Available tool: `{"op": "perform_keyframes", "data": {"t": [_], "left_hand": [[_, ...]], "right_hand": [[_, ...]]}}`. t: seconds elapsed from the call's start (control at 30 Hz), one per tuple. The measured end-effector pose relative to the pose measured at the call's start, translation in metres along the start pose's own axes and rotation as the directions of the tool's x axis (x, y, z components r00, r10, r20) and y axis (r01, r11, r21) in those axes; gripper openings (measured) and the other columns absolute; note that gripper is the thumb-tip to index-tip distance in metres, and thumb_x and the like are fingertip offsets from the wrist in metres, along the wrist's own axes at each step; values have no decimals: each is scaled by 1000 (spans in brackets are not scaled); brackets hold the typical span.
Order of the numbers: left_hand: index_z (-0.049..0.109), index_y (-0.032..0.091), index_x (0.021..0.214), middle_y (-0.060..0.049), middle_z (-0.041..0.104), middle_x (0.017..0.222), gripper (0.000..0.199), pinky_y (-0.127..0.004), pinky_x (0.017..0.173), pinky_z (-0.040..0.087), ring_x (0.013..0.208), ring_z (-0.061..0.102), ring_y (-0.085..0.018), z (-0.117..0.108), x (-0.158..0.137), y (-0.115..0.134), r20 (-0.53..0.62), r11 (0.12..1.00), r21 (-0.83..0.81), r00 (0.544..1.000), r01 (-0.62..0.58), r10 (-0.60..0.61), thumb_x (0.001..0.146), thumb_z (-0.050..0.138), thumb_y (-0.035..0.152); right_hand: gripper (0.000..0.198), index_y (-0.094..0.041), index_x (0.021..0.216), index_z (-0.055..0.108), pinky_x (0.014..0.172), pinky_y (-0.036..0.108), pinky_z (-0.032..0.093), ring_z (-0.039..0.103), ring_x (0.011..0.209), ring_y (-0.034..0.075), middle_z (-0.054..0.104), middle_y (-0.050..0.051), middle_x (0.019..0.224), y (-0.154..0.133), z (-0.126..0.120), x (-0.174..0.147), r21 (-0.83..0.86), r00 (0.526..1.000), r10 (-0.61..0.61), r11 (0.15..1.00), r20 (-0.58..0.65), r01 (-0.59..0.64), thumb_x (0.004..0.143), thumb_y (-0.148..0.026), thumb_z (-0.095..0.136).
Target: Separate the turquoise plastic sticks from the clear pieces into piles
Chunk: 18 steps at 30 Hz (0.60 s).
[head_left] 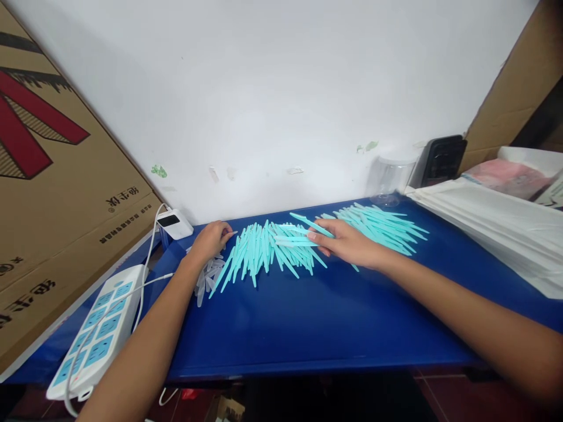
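Note:
My right hand (347, 241) is closed around several turquoise eyebrow razors (299, 241), held over the middle of the table. One of them points up and to the left, apart from the others. Below and to the left spreads a pile of turquoise eyebrow razors (253, 252); a second razor pile (382, 225) lies behind and to the right of that hand. My left hand (211, 239) pinches a small clear plastic cap (232, 233) between thumb and finger. Beneath it, loose clear caps (206, 281) lie heaped, partly hidden by the hand and wrist.
The blue table (308, 328) meets a white wall. To the left are a power strip (101, 328), a white device (176, 224) with a cable and a large cardboard box (57, 193). A clear jar (391, 181) and white plastic bags (492, 223) are at the right.

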<state>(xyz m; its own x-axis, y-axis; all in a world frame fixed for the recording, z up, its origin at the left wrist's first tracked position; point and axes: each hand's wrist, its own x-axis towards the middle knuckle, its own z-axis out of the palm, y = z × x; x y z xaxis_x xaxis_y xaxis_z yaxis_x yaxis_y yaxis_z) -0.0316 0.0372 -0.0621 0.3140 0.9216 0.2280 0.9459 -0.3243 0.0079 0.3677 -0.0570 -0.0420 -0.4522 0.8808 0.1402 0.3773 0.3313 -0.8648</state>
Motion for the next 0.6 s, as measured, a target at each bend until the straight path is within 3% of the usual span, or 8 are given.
{"op": "perform_keyframes", "data": {"t": [0.3, 0.47, 0.6], "left_hand": [[68, 14, 102, -20, 72, 104, 25, -46, 92, 49, 103, 67, -36, 5, 0, 0, -14, 996, 69, 999, 50, -49, 97, 46, 25], [67, 13, 118, -20, 72, 120, 36, -43, 98, 48, 115, 65, -33, 5, -1, -3, -28, 999, 16, 999, 39, -39, 101, 38, 23], [69, 16, 113, -15, 74, 110, 34, -40, 89, 50, 103, 68, -30, 0, -2, -2, -33, 999, -21, 999, 34, -35, 103, 42, 34]], "right_hand": [[41, -22, 80, 53, 58, 29, 39, 43, 52, 12, 56, -5, 64, 1, 0, 0, 12, 1000, -1, 1000, 0, 1, 100, -57, 54], [39, -22, 80, 53, 62, 30, 40, 43, 52, 11, 55, -5, 63, -3, -1, -1, 17, 1000, 27, 999, -8, -27, 100, -55, 54], [37, -22, 84, 54, 60, 29, 39, 41, 51, 11, 56, -5, 63, -3, -1, -1, 28, 999, 42, 999, -8, -41, 100, -56, 54]]}}
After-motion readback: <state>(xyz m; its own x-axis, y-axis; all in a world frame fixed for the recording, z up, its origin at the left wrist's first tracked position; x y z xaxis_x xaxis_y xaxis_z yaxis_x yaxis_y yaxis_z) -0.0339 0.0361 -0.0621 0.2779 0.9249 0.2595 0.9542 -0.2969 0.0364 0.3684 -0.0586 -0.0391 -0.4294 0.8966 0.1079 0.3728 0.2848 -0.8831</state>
